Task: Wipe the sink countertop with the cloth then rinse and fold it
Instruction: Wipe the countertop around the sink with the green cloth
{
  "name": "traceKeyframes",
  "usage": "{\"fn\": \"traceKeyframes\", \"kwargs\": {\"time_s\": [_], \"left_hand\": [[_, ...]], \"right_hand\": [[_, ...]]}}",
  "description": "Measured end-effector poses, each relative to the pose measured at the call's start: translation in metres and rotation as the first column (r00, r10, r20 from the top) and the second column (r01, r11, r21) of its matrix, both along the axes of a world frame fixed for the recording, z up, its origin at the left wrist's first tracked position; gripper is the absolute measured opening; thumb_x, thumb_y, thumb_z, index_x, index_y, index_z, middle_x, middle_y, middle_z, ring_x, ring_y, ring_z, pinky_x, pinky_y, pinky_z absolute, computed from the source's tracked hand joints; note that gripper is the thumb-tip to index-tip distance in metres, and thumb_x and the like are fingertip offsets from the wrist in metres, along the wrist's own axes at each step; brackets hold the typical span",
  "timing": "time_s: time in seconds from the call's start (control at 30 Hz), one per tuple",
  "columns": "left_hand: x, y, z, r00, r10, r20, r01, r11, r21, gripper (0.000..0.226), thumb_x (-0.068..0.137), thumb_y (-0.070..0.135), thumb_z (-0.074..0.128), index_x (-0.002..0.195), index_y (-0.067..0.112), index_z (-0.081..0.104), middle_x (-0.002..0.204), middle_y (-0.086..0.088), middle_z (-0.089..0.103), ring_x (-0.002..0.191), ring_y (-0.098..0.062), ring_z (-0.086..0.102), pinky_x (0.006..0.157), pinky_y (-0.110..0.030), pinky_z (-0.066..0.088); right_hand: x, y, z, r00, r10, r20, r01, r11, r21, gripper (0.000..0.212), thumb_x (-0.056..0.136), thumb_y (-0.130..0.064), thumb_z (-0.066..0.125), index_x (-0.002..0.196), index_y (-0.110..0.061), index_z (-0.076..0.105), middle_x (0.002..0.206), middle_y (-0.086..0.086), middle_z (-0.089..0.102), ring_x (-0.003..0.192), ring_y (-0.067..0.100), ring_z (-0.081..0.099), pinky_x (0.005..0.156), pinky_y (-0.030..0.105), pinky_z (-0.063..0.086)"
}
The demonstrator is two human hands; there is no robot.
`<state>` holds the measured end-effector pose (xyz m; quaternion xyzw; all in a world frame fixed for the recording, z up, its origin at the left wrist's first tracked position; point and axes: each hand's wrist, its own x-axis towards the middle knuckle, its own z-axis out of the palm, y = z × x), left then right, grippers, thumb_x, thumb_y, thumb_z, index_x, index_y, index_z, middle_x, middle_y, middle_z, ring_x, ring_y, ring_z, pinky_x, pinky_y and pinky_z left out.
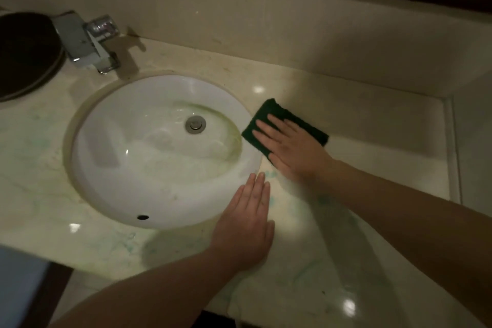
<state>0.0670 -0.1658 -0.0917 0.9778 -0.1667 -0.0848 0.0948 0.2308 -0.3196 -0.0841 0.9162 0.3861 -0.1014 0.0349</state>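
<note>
Dim light falls on a pale, glossy marble countertop (332,104) with faint green veining, where a dark green folded cloth (271,110) lies flat just right of the basin rim. The right hand (295,146) presses on it with fingers spread and flat, gripping nothing, only pinning the cloth down. The left hand (247,224) rests open, palm down, on the counter's front edge beside the basin, empty.

Since the cloth sits close to the rim, a stroke toward the left could push it over the lip and into the bowl; with a flat palm and no pinch, it could also bunch or slip on the shiny stone.

The round white ceramic sink (106,168) holds no standing water that I can make out; a greenish stain rings the metal drain stopper (195,124). Behind it stands a chrome faucet (87,40), beside a dark round tray (26,56).
</note>
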Motion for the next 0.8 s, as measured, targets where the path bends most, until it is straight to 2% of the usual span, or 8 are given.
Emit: {"fn": "traceKeyframes", "kwargs": {"time_s": [0.13,0.23,0.33,0.43,0.5,0.67,0.73,0.8], "left_hand": [[-0.003,0.001,-0.003,1.000,-0.004,0.000,0.004,1.000,-0.028,0.070,0.093,0.034,0.037,0.151,-0.003,0.022,0.160,-0.021,0.014,0.150,-0.033,0.010,0.120,-0.045,0.019],[-0.004,0.000,-0.004,1.000,-0.015,0.005,0.015,1.000,0.003,0.070,0.094,0.036,0.034,0.151,-0.003,0.020,0.160,-0.021,0.013,0.150,-0.033,0.009,0.120,-0.044,0.020],[-0.002,-0.001,-0.002,1.000,-0.007,0.013,0.007,1.000,0.008,0.071,0.093,0.036,0.030,0.151,-0.003,0.021,0.161,-0.021,0.013,0.150,-0.033,0.008,0.120,-0.045,0.020],[-0.002,-0.001,-0.003,1.000,-0.020,0.016,0.020,1.000,0.008,0.071,0.094,0.038,0.024,0.152,-0.003,0.017,0.161,-0.021,0.009,0.150,-0.032,0.005,0.122,-0.043,0.014],[-0.001,-0.002,-0.005,0.999,-0.029,0.020,0.028,1.000,0.013,0.072,0.094,0.039,0.021,0.152,-0.002,0.015,0.162,-0.021,0.008,0.151,-0.032,0.004,0.122,-0.042,0.013],[0.001,0.000,-0.011,0.997,-0.056,0.045,0.055,0.998,0.025,0.071,0.095,0.038,0.023,0.151,-0.005,0.017,0.161,-0.023,0.010,0.150,-0.033,0.007,0.121,-0.045,0.015],[0.002,0.001,-0.011,0.997,-0.058,0.053,0.056,0.998,0.029,0.070,0.095,0.037,0.024,0.150,-0.006,0.019,0.160,-0.024,0.011,0.150,-0.033,0.009,0.121,-0.045,0.016],[0.001,0.002,-0.011,0.996,-0.063,0.062,0.061,0.997,0.039,0.071,0.094,0.036,0.026,0.149,-0.008,0.021,0.160,-0.025,0.013,0.149,-0.035,0.011,0.120,-0.046,0.017]], "right_hand": [[-0.096,-0.070,-0.004,0.993,-0.121,0.009,0.121,0.993,-0.017,0.058,0.097,-0.038,0.031,0.151,-0.015,0.030,0.157,0.007,0.029,0.146,0.029,0.024,0.119,0.043,0.015],[-0.172,-0.134,0.002,0.955,-0.298,-0.008,0.297,0.952,-0.070,0.058,0.100,-0.041,0.015,0.151,-0.013,0.021,0.157,0.012,0.029,0.147,0.028,0.018,0.118,0.043,0.014],[-0.186,-0.159,0.006,0.813,-0.583,0.003,0.579,0.806,-0.120,0.062,0.100,-0.040,0.006,0.150,-0.006,0.020,0.156,0.017,0.030,0.145,0.034,0.023,0.117,0.046,0.018],[-0.146,-0.126,0.003,0.616,-0.787,0.018,0.788,0.616,-0.023,0.062,0.097,-0.035,0.025,0.152,-0.007,0.019,0.160,0.015,0.021,0.147,0.035,0.019,0.117,0.047,0.019],[-0.117,-0.081,0.000,0.644,-0.764,0.041,0.764,0.645,0.025,0.063,0.094,-0.029,0.037,0.151,-0.007,0.024,0.159,0.016,0.024,0.145,0.036,0.023,0.115,0.047,0.022],[-0.098,0.000,0.002,0.883,-0.467,-0.038,0.469,0.879,0.088,0.060,0.094,-0.038,0.035,0.150,-0.017,0.031,0.158,0.007,0.030,0.146,0.030,0.024,0.116,0.046,0.021],[-0.098,-0.013,0.003,0.906,-0.422,-0.045,0.424,0.900,0.096,0.060,0.093,-0.039,0.034,0.150,-0.019,0.033,0.158,0.005,0.032,0.146,0.028,0.025,0.115,0.044,0.021],[-0.091,-0.046,0.001,0.859,-0.512,-0.016,0.512,0.857,0.051,0.060,0.094,-0.036,0.035,0.151,-0.020,0.027,0.160,0.005,0.026,0.147,0.027,0.021,0.116,0.044,0.021]]}}
